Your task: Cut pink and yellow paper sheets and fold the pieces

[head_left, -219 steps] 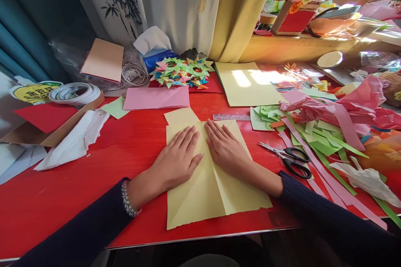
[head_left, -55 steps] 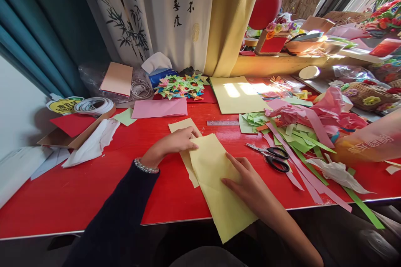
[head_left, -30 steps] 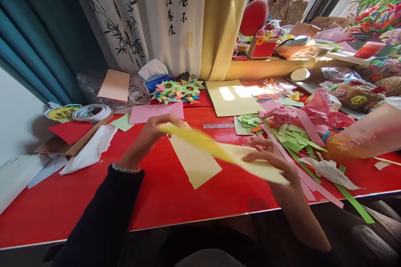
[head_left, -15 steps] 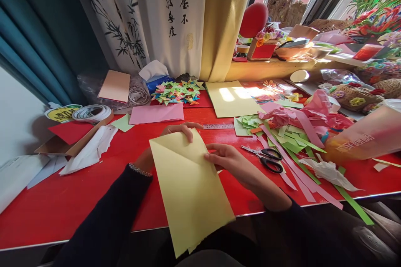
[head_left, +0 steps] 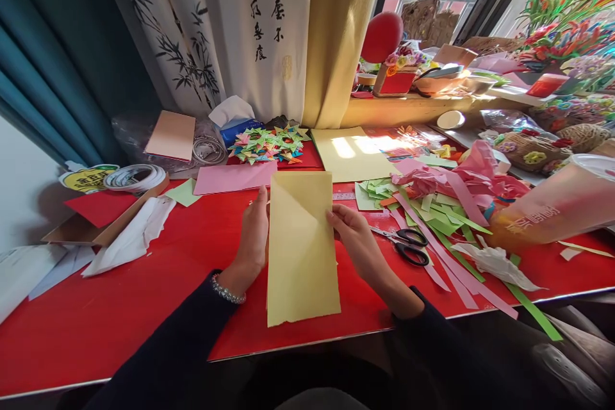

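A sheet of yellow paper (head_left: 303, 256) is held up between my two hands, over the front of the red table. It stands nearly upright, with a diagonal crease near its top and a slightly ragged lower edge. My left hand (head_left: 254, 230) grips its left edge, thumb up, the other fingers hidden behind the sheet. On the right edge, my right hand (head_left: 353, 230) pinches the paper between thumb and fingers. Black-handled scissors (head_left: 410, 246) lie just right of my right hand. Behind the sheet, part of a clear ruler (head_left: 343, 196) shows.
Green and pink paper strips (head_left: 446, 224) heap on the right, beside a tilted plastic cup (head_left: 562, 202). Yellow sheets (head_left: 353, 163), pink paper (head_left: 235, 177) and folded paper stars (head_left: 269, 143) lie at the back. A cardboard box (head_left: 106, 227) sits left on the red table (head_left: 168, 307).
The yellow paper has turned from slanted to nearly upright and moved up, away from my body. My left hand has shifted from its top edge down to its left edge.
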### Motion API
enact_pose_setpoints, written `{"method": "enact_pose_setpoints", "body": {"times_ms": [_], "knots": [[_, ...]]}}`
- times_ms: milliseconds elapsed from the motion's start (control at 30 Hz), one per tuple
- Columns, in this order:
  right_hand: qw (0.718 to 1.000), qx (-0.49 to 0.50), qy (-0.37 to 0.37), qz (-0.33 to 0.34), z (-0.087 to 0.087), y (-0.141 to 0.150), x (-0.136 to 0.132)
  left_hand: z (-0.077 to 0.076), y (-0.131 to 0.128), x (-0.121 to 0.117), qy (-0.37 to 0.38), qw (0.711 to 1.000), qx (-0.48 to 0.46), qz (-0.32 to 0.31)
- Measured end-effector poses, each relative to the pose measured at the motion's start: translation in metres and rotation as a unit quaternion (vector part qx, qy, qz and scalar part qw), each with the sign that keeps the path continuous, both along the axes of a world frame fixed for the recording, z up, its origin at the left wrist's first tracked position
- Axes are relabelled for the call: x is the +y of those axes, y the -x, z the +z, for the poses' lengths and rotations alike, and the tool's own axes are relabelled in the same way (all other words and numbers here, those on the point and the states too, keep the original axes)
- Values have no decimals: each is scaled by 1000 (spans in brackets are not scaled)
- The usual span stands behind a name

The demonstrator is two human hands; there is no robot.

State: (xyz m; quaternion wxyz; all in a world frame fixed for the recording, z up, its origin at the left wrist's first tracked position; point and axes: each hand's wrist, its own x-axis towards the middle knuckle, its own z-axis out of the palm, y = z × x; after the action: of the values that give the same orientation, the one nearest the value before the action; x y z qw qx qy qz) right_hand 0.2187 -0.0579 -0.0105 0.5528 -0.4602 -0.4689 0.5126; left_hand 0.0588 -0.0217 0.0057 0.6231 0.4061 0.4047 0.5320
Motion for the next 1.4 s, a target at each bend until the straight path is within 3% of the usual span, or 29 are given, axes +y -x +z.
{"method": "enact_pose_setpoints", "body": {"times_ms": [100, 233, 567, 800, 1100, 1400], "knots": [[1000, -12, -2, -4, 0, 1, -1, -4, 0, 0, -26, 999, -23, 21], [1000, -10, -12, -13, 6, 2, -4, -4, -1, -2, -38, 998, -42, 0], [993, -5, -76, -94, 14, -2, -4, 0, -2, -7, -38, 999, -5, -21], [995, -9, -61, -81, 16, -4, -4, 2, -1, -6, -77, 997, 19, 3], [990, -30, -81, -115, 15, -5, -5, 4, -3, -7, -63, 998, 22, 21], [992, 4, -71, -101, 16, -5, -6, 2, -2, -8, -65, 998, 15, 18]]}}
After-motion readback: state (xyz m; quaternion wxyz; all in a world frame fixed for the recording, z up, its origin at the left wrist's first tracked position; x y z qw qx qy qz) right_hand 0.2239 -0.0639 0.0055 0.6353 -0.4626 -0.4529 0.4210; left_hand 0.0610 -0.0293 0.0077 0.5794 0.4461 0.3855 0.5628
